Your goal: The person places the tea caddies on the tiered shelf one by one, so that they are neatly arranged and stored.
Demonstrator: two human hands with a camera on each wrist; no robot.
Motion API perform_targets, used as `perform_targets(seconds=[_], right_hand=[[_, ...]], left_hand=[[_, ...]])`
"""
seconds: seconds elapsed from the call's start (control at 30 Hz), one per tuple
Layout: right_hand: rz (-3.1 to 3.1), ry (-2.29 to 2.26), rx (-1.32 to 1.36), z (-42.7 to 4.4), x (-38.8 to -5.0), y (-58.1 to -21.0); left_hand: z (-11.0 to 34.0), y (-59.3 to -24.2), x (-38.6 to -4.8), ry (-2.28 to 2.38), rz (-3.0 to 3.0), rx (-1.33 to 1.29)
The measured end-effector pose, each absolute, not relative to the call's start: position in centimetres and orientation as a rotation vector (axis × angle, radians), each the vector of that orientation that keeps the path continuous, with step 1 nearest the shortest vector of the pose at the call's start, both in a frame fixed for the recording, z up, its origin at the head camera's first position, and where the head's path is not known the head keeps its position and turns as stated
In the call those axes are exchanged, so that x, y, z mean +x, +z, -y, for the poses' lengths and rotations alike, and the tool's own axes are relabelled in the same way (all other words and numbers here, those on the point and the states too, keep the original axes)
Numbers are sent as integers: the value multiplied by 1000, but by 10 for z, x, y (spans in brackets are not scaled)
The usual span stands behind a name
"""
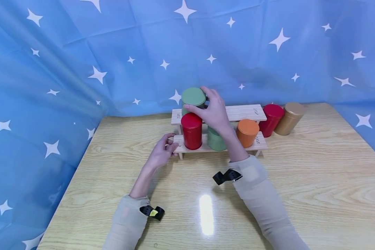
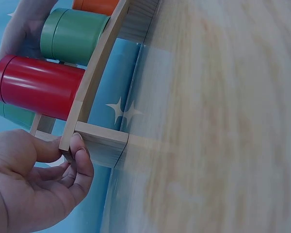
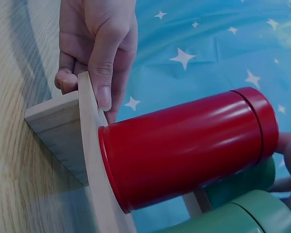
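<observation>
My left hand [image 1: 163,150] pinches the left end of the lower tier of a two-tier wooden rack [image 1: 242,113], thumb above and fingers below in the left wrist view. Around a green canister [image 1: 193,96] at the upper tier's left end, my right hand [image 1: 217,113] has its thumb and fingers. That canister's base is hidden, so whether it touches the tier I cannot tell. On the lower tier stand a red canister [image 1: 192,133], another green canister [image 1: 215,140], partly behind the right forearm, and an orange canister [image 1: 247,132].
Right of the rack, a dark red canister [image 1: 271,119] and a gold canister [image 1: 289,118] stand on the wooden table [image 1: 315,180]. A blue curtain with white stars [image 1: 137,69] hangs behind the table and along its left side.
</observation>
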State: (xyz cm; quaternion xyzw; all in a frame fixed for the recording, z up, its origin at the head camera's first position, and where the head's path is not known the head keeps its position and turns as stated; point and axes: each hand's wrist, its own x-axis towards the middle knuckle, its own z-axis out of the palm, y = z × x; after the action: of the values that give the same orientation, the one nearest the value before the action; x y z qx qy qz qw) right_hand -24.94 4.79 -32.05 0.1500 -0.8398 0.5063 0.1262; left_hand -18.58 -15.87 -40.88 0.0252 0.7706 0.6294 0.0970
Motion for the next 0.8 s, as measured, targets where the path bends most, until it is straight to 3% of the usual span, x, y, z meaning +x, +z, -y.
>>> perform_targets(seconds=[0.8], right_hand=[[2467,1605,514,-51,-252,-322]], left_hand=[[158,-409,-186,1858,-2293,77]])
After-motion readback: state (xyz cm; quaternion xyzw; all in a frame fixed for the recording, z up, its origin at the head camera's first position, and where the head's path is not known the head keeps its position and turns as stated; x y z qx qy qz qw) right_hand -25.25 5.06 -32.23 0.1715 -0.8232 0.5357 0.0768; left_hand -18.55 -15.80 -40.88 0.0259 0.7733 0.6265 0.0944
